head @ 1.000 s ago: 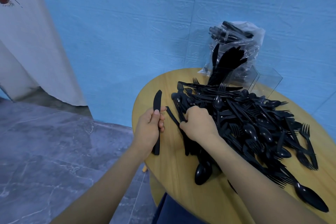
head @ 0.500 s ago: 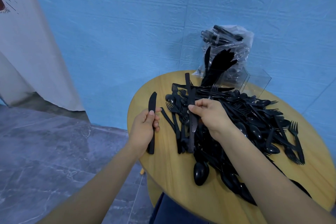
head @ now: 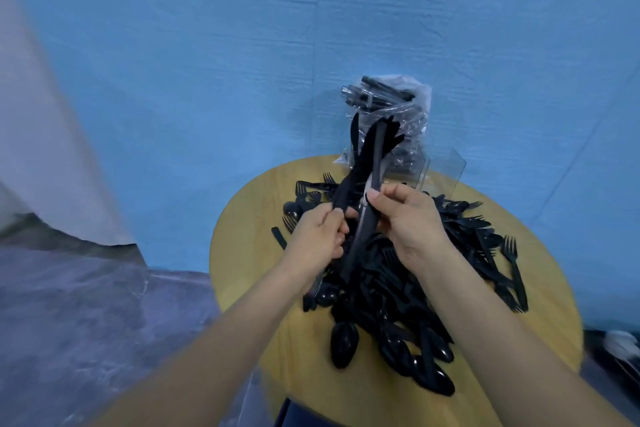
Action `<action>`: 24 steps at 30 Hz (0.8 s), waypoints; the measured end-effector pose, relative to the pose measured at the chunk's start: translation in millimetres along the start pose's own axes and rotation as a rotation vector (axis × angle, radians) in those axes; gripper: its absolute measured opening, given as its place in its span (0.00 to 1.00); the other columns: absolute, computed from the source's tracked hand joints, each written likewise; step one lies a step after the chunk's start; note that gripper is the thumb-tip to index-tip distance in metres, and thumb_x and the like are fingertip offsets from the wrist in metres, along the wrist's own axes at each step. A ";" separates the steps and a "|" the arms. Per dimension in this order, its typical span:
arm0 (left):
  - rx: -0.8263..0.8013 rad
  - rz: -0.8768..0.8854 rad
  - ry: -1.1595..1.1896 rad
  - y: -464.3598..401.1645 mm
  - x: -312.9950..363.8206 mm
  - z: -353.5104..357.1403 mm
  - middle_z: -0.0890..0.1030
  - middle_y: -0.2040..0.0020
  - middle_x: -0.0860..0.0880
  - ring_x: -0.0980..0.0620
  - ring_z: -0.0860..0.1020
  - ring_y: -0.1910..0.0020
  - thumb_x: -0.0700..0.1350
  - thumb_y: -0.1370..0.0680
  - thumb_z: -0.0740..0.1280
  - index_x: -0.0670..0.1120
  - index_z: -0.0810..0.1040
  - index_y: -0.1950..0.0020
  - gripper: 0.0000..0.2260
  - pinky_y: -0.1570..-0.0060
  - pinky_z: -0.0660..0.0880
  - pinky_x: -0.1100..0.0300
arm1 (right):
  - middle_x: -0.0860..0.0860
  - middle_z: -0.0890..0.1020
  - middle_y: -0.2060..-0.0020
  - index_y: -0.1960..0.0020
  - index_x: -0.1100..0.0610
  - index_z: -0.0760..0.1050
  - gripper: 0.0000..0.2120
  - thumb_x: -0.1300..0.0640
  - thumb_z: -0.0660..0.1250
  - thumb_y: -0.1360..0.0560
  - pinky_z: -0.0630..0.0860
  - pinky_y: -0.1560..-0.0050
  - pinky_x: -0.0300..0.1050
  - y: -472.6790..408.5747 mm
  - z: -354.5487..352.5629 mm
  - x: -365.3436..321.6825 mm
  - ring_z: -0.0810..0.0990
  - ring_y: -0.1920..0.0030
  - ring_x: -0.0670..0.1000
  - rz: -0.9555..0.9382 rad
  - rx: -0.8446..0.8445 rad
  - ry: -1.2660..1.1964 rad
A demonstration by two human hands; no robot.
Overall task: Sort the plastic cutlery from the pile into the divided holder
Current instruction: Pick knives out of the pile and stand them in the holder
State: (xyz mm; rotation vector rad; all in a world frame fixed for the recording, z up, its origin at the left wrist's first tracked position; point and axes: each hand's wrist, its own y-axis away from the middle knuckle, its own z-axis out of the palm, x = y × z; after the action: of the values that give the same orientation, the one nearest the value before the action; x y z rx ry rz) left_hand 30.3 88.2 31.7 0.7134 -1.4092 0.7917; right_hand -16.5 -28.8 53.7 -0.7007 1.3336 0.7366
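Observation:
A large pile of black plastic cutlery [head: 446, 260] covers the round wooden table [head: 249, 253]. My left hand [head: 320, 239] grips a black knife [head: 341, 196] held upright above the pile's left side. My right hand [head: 405, 218] pinches a second black knife [head: 367, 215], pressed close beside the first. The clear divided holder [head: 440, 168] stands at the table's far edge, with several black knives standing in its left compartment [head: 360, 146]. Its right compartments look see-through and bare.
A clear plastic bag of black cutlery [head: 391, 104] leans on the blue wall behind the holder. One stray black piece [head: 278, 237] lies left of the pile. Grey floor lies left of the table, and a white curtain hangs far left.
Both hands have risen from the table and come together; the right hand pulled a knife from the pile and brought it against the left hand's knife. The camera tilted closer.

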 end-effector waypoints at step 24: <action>0.017 -0.008 -0.010 -25.8 19.3 35.9 0.65 0.73 0.53 0.59 0.61 0.77 0.41 0.21 0.65 0.45 0.75 0.58 0.06 0.77 0.61 0.68 | 0.49 0.79 0.62 0.47 0.52 0.79 0.09 0.61 0.62 0.22 0.78 0.52 0.49 6.1 -71.9 -30.0 0.79 0.61 0.49 -0.336 0.135 0.570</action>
State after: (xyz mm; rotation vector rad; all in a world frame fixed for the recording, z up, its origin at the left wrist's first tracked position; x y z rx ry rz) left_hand 31.2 45.1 53.4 0.7364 -1.4095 0.7961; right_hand -66.2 -84.9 75.6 -1.0407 1.7009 0.1713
